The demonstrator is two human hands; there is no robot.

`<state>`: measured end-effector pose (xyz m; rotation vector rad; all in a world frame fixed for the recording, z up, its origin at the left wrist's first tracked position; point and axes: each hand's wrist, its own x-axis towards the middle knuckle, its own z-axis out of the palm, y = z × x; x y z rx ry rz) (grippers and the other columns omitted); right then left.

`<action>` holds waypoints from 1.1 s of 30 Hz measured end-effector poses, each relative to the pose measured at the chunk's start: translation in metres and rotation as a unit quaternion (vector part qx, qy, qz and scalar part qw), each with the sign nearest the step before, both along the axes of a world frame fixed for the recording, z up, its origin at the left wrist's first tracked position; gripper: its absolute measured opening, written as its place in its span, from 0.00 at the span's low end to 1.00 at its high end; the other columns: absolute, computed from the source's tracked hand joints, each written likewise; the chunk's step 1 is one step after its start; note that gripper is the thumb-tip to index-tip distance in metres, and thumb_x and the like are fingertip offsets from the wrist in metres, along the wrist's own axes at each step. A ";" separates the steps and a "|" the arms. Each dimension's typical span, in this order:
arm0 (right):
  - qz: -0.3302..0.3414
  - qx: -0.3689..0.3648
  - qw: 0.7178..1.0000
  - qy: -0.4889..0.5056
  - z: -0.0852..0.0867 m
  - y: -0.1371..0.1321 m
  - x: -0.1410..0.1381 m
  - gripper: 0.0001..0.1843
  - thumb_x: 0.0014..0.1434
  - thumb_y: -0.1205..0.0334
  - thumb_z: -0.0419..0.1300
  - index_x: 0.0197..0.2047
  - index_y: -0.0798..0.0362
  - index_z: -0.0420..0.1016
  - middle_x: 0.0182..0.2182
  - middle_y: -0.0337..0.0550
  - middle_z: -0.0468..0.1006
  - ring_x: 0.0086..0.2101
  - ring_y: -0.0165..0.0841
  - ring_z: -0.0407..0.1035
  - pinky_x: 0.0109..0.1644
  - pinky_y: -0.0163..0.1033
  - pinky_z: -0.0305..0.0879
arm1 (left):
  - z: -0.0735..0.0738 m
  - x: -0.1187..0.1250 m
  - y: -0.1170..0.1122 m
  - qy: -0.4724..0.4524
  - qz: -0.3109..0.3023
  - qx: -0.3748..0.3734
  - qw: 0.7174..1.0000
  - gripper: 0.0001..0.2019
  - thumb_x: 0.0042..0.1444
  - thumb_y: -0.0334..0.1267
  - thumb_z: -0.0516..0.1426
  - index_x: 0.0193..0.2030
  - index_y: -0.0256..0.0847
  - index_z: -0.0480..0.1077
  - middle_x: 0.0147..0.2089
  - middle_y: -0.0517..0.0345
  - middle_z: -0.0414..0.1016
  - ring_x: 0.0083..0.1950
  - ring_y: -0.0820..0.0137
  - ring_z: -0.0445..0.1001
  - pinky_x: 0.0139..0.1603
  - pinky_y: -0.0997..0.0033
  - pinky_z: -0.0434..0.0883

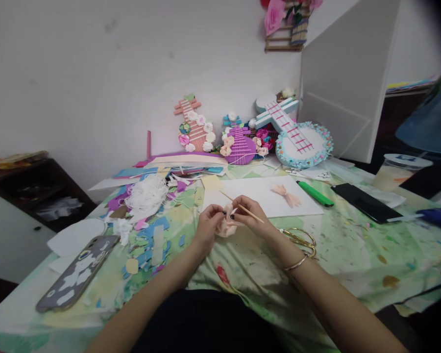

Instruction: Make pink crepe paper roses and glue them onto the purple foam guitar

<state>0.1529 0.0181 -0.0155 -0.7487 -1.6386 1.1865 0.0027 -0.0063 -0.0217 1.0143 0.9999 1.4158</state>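
Observation:
A pale peach paper flower (226, 228) is between my two hands, above the table's front middle. My left hand (208, 220) pinches its left side, thumb and fingertips pressed together. On the other side my right hand (250, 214) grips a petal with its fingertips. A thin wooden stick (255, 216) also lies across the right hand, held among its fingers and slanting from upper left to lower right. Just beyond the hands rests a white board (238, 189), with a tied bundle of peach paper strips (285, 194) on it. Gold-handled scissors (301, 239) lie beside my right wrist.
Paper scraps (147, 250), a heap of white string (147, 193) and a phone (79, 274) lie to the left. Rightward are a green cutter (315, 193), a black phone (366, 202), a glue gun (435, 216) and a lidded cup (399, 174). Decorated paper instruments (294, 130) lean against the wall.

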 end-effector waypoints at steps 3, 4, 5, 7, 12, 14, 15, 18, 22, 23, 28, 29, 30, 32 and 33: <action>-0.010 -0.004 1.000 0.010 -0.002 -0.001 -0.003 0.10 0.45 0.65 0.61 0.33 0.53 0.65 0.28 0.35 0.70 0.27 0.27 0.64 0.30 0.32 0.60 | 0.001 0.001 0.000 -0.041 -0.005 -0.012 0.999 0.08 0.38 0.32 0.59 0.28 0.38 0.66 0.24 0.66 0.68 0.24 0.77 0.66 0.27 0.77 0.61; -0.011 -0.005 1.000 0.008 -0.003 -0.002 -0.004 0.10 0.45 0.65 0.62 0.33 0.53 0.65 0.27 0.35 0.69 0.26 0.27 0.63 0.29 0.32 0.59 | 0.001 0.001 0.000 -0.052 -0.005 -0.014 0.999 0.08 0.38 0.31 0.59 0.28 0.37 0.65 0.24 0.65 0.68 0.25 0.77 0.66 0.27 0.77 0.62; -0.012 -0.007 1.000 0.003 -0.005 -0.003 -0.005 0.10 0.45 0.65 0.62 0.33 0.53 0.65 0.26 0.34 0.69 0.26 0.26 0.63 0.28 0.31 0.58 | 0.001 0.001 0.001 -0.062 -0.004 -0.016 0.998 0.08 0.37 0.31 0.59 0.28 0.37 0.65 0.24 0.65 0.68 0.24 0.76 0.66 0.27 0.77 0.62; -0.011 -0.009 1.000 -0.011 -0.007 -0.006 -0.006 0.12 0.45 0.67 0.62 0.34 0.53 0.65 0.24 0.33 0.68 0.24 0.26 0.61 0.27 0.31 0.57 | 0.001 0.001 0.001 -0.077 -0.003 -0.023 0.997 0.09 0.37 0.30 0.58 0.28 0.38 0.65 0.22 0.66 0.67 0.23 0.77 0.65 0.25 0.77 0.61; -0.030 -0.002 0.999 -0.014 -0.008 -0.012 -0.002 0.13 0.43 0.70 0.61 0.35 0.53 0.66 0.25 0.33 0.69 0.24 0.25 0.61 0.27 0.31 0.57 | 0.003 0.001 0.000 -0.096 -0.014 -0.028 0.995 0.08 0.37 0.30 0.58 0.28 0.38 0.65 0.21 0.66 0.66 0.22 0.78 0.64 0.23 0.78 0.60; -0.035 0.002 0.999 -0.002 -0.006 -0.013 0.001 0.12 0.44 0.71 0.60 0.35 0.53 0.67 0.29 0.36 0.71 0.25 0.25 0.62 0.28 0.31 0.58 | 0.004 0.001 -0.001 -0.109 -0.025 -0.025 0.993 0.08 0.37 0.30 0.58 0.28 0.37 0.65 0.22 0.66 0.67 0.23 0.78 0.64 0.24 0.78 0.60; -0.036 0.003 0.999 0.004 -0.005 -0.014 0.002 0.12 0.44 0.71 0.59 0.35 0.53 0.67 0.30 0.36 0.72 0.25 0.25 0.62 0.28 0.31 0.58 | 0.004 0.001 -0.001 -0.117 -0.035 -0.024 0.992 0.07 0.37 0.29 0.57 0.27 0.37 0.65 0.23 0.65 0.67 0.24 0.77 0.65 0.25 0.78 0.61; -0.032 0.002 0.999 0.005 -0.004 -0.015 0.005 0.14 0.42 0.72 0.58 0.36 0.54 0.68 0.31 0.36 0.72 0.25 0.25 0.62 0.28 0.31 0.58 | 0.005 0.001 -0.002 -0.134 -0.071 -0.034 0.988 0.08 0.37 0.28 0.57 0.28 0.37 0.65 0.23 0.64 0.68 0.24 0.77 0.65 0.25 0.77 0.62; -0.022 0.013 1.000 -0.011 -0.005 -0.014 0.006 0.16 0.41 0.74 0.57 0.37 0.53 0.69 0.24 0.33 0.68 0.23 0.25 0.60 0.27 0.31 0.56 | 0.004 0.000 -0.002 -0.144 -0.084 -0.046 0.985 0.10 0.37 0.27 0.58 0.30 0.37 0.65 0.24 0.65 0.68 0.24 0.77 0.65 0.26 0.77 0.62; -0.022 0.018 1.000 -0.013 -0.005 -0.013 0.006 0.16 0.41 0.74 0.56 0.37 0.53 0.69 0.23 0.32 0.67 0.23 0.25 0.60 0.27 0.31 0.56 | 0.004 0.000 -0.001 -0.147 -0.083 -0.046 0.985 0.10 0.37 0.27 0.58 0.30 0.37 0.65 0.24 0.64 0.68 0.25 0.77 0.66 0.27 0.76 0.62; -0.023 0.032 0.999 -0.024 -0.005 -0.012 0.006 0.17 0.42 0.75 0.57 0.37 0.54 0.70 0.23 0.32 0.67 0.23 0.24 0.59 0.27 0.31 0.56 | 0.002 0.000 0.001 -0.128 -0.071 -0.038 0.989 0.11 0.37 0.27 0.60 0.30 0.38 0.65 0.25 0.64 0.68 0.25 0.76 0.67 0.27 0.76 0.63; -0.022 0.033 0.999 -0.024 -0.005 -0.012 0.006 0.16 0.43 0.74 0.57 0.37 0.54 0.70 0.25 0.33 0.69 0.24 0.25 0.61 0.28 0.31 0.57 | 0.001 0.000 0.001 -0.118 -0.063 -0.036 0.990 0.11 0.36 0.27 0.60 0.30 0.38 0.65 0.24 0.65 0.69 0.25 0.76 0.67 0.27 0.76 0.62; -0.022 0.034 0.999 -0.022 -0.005 -0.012 0.005 0.14 0.44 0.72 0.57 0.37 0.54 0.70 0.27 0.35 0.71 0.25 0.25 0.62 0.29 0.31 0.57 | 0.001 0.000 0.002 -0.108 -0.056 -0.035 0.992 0.11 0.36 0.27 0.61 0.29 0.37 0.65 0.25 0.65 0.69 0.25 0.76 0.67 0.27 0.76 0.62; -0.030 0.034 0.999 -0.008 -0.005 -0.012 0.004 0.10 0.48 0.69 0.58 0.37 0.54 0.70 0.31 0.38 0.72 0.28 0.27 0.64 0.31 0.32 0.60 | 0.000 -0.001 0.002 -0.089 -0.042 -0.030 0.995 0.12 0.36 0.28 0.62 0.30 0.37 0.66 0.24 0.64 0.70 0.25 0.76 0.68 0.27 0.76 0.63; -0.036 0.032 0.999 0.000 -0.005 -0.012 0.004 0.09 0.49 0.66 0.59 0.37 0.54 0.70 0.32 0.39 0.72 0.30 0.28 0.65 0.32 0.33 0.60 | 0.000 -0.001 0.002 -0.081 -0.040 -0.026 0.996 0.12 0.36 0.29 0.63 0.30 0.37 0.67 0.25 0.64 0.71 0.25 0.76 0.69 0.26 0.76 0.63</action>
